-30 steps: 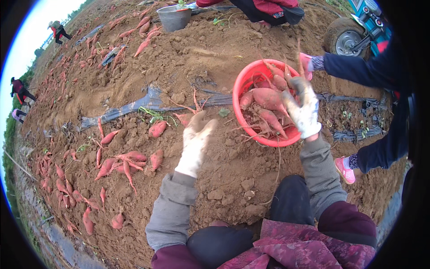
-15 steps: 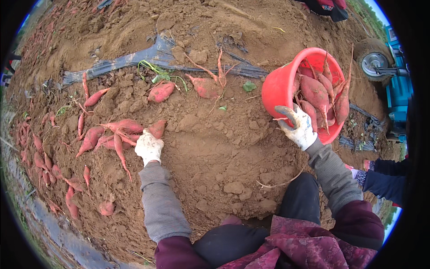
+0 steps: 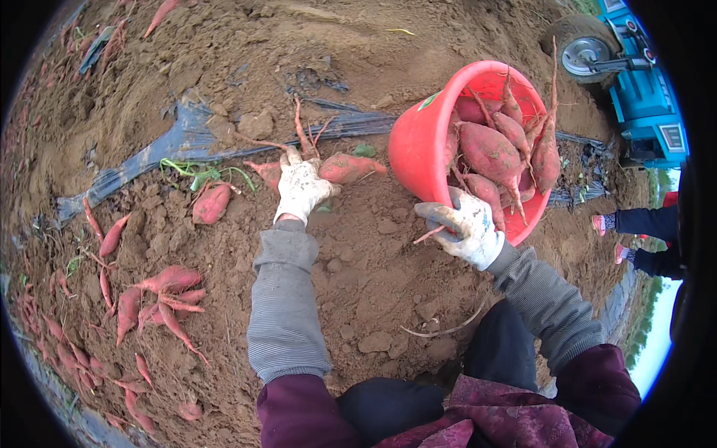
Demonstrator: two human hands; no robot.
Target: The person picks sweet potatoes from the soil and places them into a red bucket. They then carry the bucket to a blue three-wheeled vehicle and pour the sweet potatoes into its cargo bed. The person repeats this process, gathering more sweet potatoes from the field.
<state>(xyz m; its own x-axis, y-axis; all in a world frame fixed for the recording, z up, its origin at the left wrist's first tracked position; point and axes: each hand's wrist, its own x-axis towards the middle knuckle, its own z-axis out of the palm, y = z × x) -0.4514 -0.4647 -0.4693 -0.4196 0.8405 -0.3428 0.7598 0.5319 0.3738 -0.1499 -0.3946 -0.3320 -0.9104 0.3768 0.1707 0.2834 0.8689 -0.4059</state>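
My left hand (image 3: 300, 187), in a soiled white glove, is closed around a sweet potato (image 3: 351, 169) that sticks out to its right. Another sweet potato (image 3: 263, 173) with long stringy roots lies partly hidden behind that hand. My right hand (image 3: 472, 230), gloved in white and grey, grips the lower rim of a red bucket (image 3: 418, 145). A thin reddish root pokes out by its fingers. The bucket is tilted toward me, and several sweet potatoes (image 3: 489, 149) fill it. Left of my left hand, a single sweet potato (image 3: 212, 204) rests on the soil.
A cluster of sweet potatoes (image 3: 170, 279) lies at the left, with more scattered beyond. Black plastic film (image 3: 175, 138) runs across the soil beside a green vine (image 3: 196, 175). A blue wheeled machine (image 3: 648, 104) stands at far right, near another person's legs (image 3: 648, 224).
My left hand has moved up and right from the cluster to the long-rooted sweet potato, carrying a sweet potato. The view has shifted right; my right hand still grips the bucket.
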